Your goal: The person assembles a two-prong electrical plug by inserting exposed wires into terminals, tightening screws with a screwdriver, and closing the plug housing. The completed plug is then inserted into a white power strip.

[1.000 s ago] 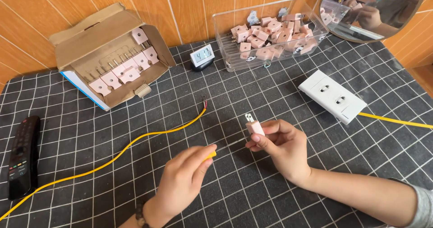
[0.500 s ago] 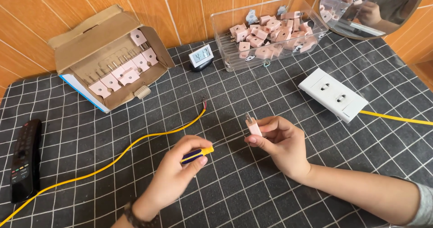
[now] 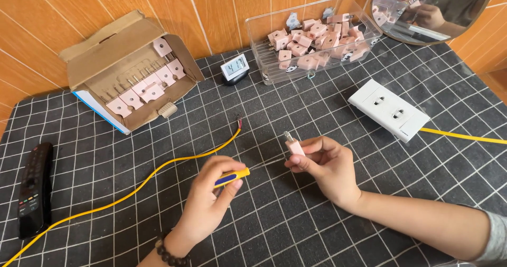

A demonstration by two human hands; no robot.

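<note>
- Where a second ago the left hand (image 3: 211, 198) lay flat-fingered over the screwdriver (image 3: 232, 177) on the worktop (image 3: 274, 230), it has now lifted the tool, fingers closed round its yellow-and-blue handle, the shaft aimed at the plug.
- The right hand (image 3: 322, 166) has hardly moved; near the worktop's middle it pinches the small pink plug (image 3: 293, 145), prongs up.
- Tool and plug have drawn close, so work on the plug looks about to start.
- The yellow cable (image 3: 158, 169), its bare end pointing toward the far edge, lies untouched just behind the left hand.
</note>
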